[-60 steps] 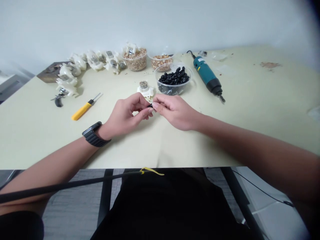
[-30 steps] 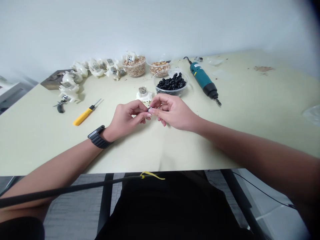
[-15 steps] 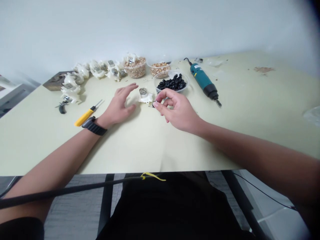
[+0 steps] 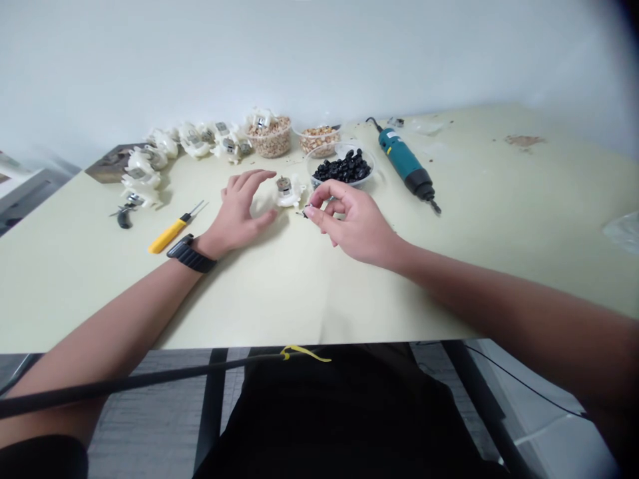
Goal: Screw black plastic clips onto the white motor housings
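Note:
A small white plastic housing with a round metal motor (image 4: 287, 192) stands on the table between my hands. My left hand (image 4: 244, 207) rests to its left, thumb and fingers spread, holding nothing and a little apart from it. My right hand (image 4: 352, 219) is to the right of the housing, thumb and index finger pinched on a tiny dark piece (image 4: 305, 211). The fingertips cover most of that piece, so I cannot make out its kind. Just behind my right hand stands a clear bowl of shiny black parts (image 4: 344, 166).
A yellow-handled screwdriver (image 4: 170, 234) and a small black-handled tool (image 4: 124, 216) lie left. Several white motor housings (image 4: 194, 138) line the back left. Two tubs of small brownish parts (image 4: 269, 140) stand at the back. A green electric screwdriver (image 4: 407, 163) lies right.
The housing has turned or tilted slightly, and my left thumb and fingers have shifted a little towards it. My right hand keeps its pinch almost in place.

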### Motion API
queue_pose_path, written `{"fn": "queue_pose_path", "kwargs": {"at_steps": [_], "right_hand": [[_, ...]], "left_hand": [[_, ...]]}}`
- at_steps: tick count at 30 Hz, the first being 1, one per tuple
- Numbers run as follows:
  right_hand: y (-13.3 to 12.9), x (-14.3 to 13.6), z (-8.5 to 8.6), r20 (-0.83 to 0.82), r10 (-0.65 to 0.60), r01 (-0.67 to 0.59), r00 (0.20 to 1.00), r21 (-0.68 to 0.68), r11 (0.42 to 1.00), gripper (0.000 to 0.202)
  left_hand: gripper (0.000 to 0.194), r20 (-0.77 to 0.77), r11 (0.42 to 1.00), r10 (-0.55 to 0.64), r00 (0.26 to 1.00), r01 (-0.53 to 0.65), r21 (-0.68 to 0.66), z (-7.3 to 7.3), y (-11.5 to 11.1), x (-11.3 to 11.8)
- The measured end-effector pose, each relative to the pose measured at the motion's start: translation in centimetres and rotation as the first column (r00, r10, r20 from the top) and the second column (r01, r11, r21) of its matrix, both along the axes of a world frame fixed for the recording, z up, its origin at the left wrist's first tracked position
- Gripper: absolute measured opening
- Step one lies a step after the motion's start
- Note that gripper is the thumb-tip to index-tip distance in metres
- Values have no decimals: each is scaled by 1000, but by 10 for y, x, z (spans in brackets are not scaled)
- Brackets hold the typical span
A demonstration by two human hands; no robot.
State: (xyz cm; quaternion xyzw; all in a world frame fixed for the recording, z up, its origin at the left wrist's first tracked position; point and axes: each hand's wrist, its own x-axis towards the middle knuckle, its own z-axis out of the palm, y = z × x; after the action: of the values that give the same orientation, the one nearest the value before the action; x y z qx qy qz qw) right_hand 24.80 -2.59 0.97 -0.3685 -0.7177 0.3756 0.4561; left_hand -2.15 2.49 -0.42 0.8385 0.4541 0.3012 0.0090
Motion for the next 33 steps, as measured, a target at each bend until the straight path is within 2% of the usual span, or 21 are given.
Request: {"fn": "queue_pose_path", "kwargs": {"at_steps": [9,14,22,28,33], "right_hand": [[-1,0,1,23,8,-8,1000,12,1000,17],[-1,0,2,40,12,-12,999,6,1000,16],[-3,1,2,55,8,-8,998,4,1000,16],[-6,1,4,-9,55,-55,998,-108,993,22],[-5,0,1,-56,77,-85,995,-145,986,30]], "left_hand": [[81,-7,999,1,1000,-1,-51,0,0,-2],[84,12,997,-47,999,48,-68,0,0,-2],[80,51,999,-36,998,36,0,-1,2,-2],[96,-8,996,-44,999,44,-78,-6,7,-5],[93,-24,994,-43,999,41,-103,-6,5,-3]]}}
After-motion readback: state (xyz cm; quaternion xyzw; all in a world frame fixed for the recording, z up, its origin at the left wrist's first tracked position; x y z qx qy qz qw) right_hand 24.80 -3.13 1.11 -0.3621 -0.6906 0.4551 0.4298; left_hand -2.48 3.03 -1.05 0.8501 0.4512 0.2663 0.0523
